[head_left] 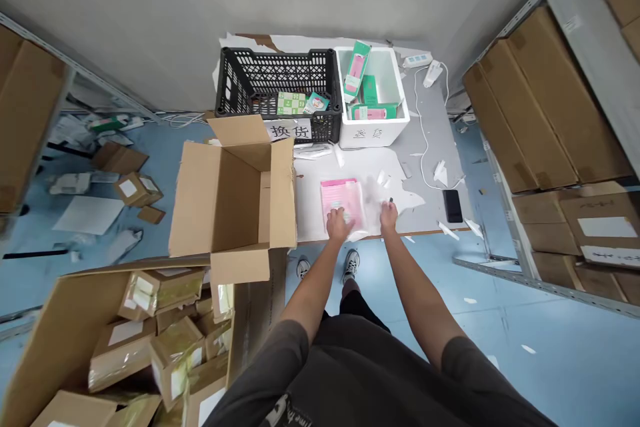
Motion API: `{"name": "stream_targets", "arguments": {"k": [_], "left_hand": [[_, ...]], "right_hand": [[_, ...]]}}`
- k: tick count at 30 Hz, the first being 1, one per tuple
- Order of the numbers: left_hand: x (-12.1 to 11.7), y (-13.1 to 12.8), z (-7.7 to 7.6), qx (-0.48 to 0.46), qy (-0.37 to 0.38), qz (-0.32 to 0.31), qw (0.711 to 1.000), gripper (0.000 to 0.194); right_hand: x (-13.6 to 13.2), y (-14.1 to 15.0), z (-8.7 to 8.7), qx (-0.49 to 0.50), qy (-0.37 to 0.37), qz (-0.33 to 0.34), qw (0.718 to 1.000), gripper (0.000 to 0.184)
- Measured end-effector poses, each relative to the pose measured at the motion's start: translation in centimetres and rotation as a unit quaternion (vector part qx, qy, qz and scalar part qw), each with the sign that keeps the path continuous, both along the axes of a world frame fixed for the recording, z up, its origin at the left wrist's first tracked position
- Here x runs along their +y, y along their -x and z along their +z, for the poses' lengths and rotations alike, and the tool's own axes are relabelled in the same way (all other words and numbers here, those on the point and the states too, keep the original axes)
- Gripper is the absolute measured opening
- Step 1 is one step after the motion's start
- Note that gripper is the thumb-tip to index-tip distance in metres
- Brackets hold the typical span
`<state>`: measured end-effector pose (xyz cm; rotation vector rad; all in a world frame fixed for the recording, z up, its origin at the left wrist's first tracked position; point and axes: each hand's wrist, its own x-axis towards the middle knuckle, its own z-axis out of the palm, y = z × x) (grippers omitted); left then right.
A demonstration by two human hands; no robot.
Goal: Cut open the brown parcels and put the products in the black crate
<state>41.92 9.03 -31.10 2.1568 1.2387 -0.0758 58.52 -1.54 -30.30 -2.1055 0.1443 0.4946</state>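
My left hand [339,224] lies on a pink packet [341,188] in a clear plastic sleeve, its fingers spread over the packet's lower part. The packet is flat on white paper [320,165] covering the table near its front edge. To the right, my right hand [389,218] is closed just above the table edge. A small dark tip [391,200] shows at its fingers, too small to name. A blurred whitish patch, perhaps thin plastic, lies between the packet and my right hand.
An open cardboard box [195,197] stands left, above a large carton [65,327] of taped parcels. Behind are a black crate [280,67] and a white foam box [373,133] with green-pink boxes. A phone [453,206], a white cable and paper scraps lie right; shelves flank both sides.
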Motion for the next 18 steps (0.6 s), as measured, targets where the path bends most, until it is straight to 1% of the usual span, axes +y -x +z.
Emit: {"name": "stream_targets", "arguments": {"k": [1, 2, 3, 5, 7, 8, 9, 11, 12, 13, 16, 18], "left_hand": [[-0.2, -0.7, -0.2, 0.017, 0.010, -0.005, 1.000, 0.050], [-0.3, -1.2, -0.5, 0.028, 0.015, -0.004, 0.999, 0.049], [-0.3, -1.5, -0.9, 0.029, 0.017, 0.002, 0.999, 0.043], [0.0, -1.3, -1.5, -0.003, 0.024, 0.023, 0.999, 0.027], [0.8, -0.4, -1.9, -0.072, 0.059, 0.070, 0.993, 0.021], [1.2, 0.3, -2.0, -0.120, 0.095, 0.113, 0.982, 0.018], [1.6, 1.0, -2.0, -0.172, 0.138, 0.165, 0.961, 0.016], [2.5, 2.3, -1.9, -0.256, 0.213, 0.261, 0.906, 0.012], [2.8, 2.9, -1.9, -0.282, 0.236, 0.293, 0.883, 0.014], [3.0, 3.4, -1.8, -0.296, 0.248, 0.313, 0.868, 0.017], [3.4, 4.5, -1.8, -0.310, 0.260, 0.337, 0.850, 0.027], [3.3, 4.8, -1.9, -0.322, 0.271, 0.348, 0.838, 0.031]], "right_hand": [[-1.0, -0.5, -0.1, 0.013, 0.017, -0.045, 0.999, 0.023], [-1.9, -0.9, -0.3, 0.023, 0.037, -0.077, 0.996, 0.022], [-2.7, -1.1, -0.6, 0.029, 0.055, -0.096, 0.993, 0.021], [-3.9, -1.2, -1.1, 0.034, 0.078, -0.106, 0.991, 0.022], [-4.5, -0.8, -1.3, 0.029, 0.088, -0.101, 0.991, 0.026], [-4.6, -0.5, -1.3, 0.022, 0.093, -0.099, 0.991, 0.029], [-4.5, -0.2, -1.2, 0.011, 0.095, -0.098, 0.990, 0.034], [-4.2, 0.7, -0.6, -0.031, 0.099, -0.097, 0.990, 0.045], [-4.0, 1.2, -0.3, -0.064, 0.100, -0.089, 0.989, 0.049], [-3.8, 1.8, 0.1, -0.101, 0.100, -0.076, 0.987, 0.051], [-3.0, 3.5, 0.9, -0.224, 0.090, -0.009, 0.970, 0.050], [-2.2, 4.4, 1.0, -0.243, 0.072, 0.042, 0.966, 0.046]]}}
